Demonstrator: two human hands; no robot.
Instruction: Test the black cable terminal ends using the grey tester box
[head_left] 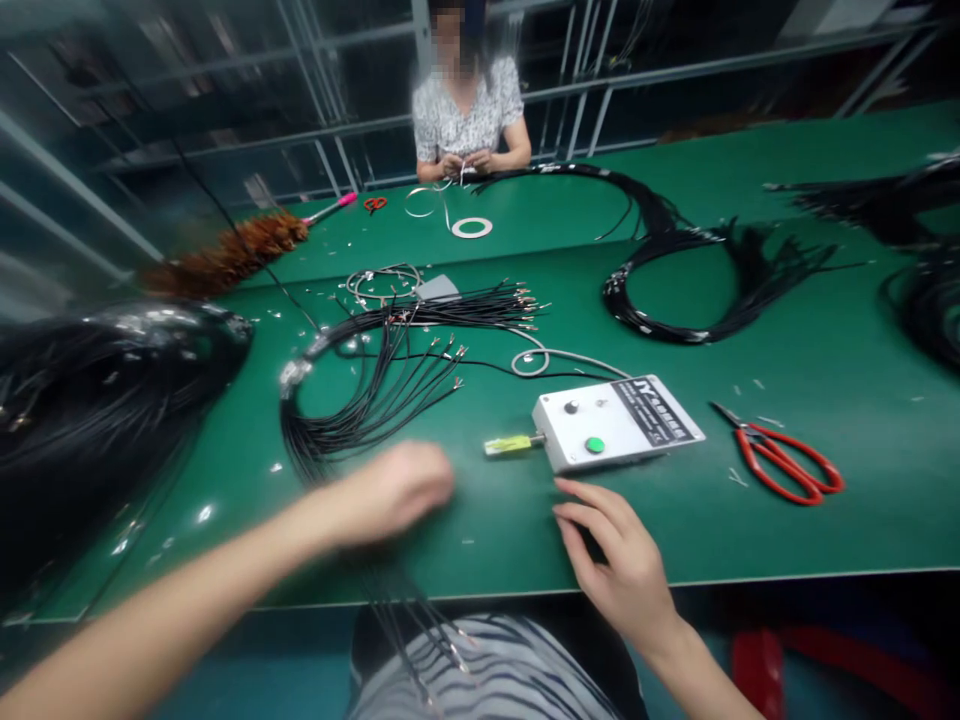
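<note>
My left hand (409,488) is blurred by motion, its fingers curled closed over the front of the green table; what they hold, if anything, is hidden. Beside and below it a bundle of thin black cables (330,432) curves round, some of its tipped ends hanging over the table edge above my lap. Just in front of the white box (615,425), my right hand (619,555) has its fingers apart and slightly bent, with nothing between them. This box carries a green button (595,445), a black knob (571,406) and a yellow-green plug-like piece (511,445) on its left side.
Red-handled scissors (795,465) lie right of the box. A large pile of black cables (112,390) sits at left, and another cable coil (675,330) at back right. Across the table (862,540) a person (469,120) handles a thin strip near a white tape ring (472,228).
</note>
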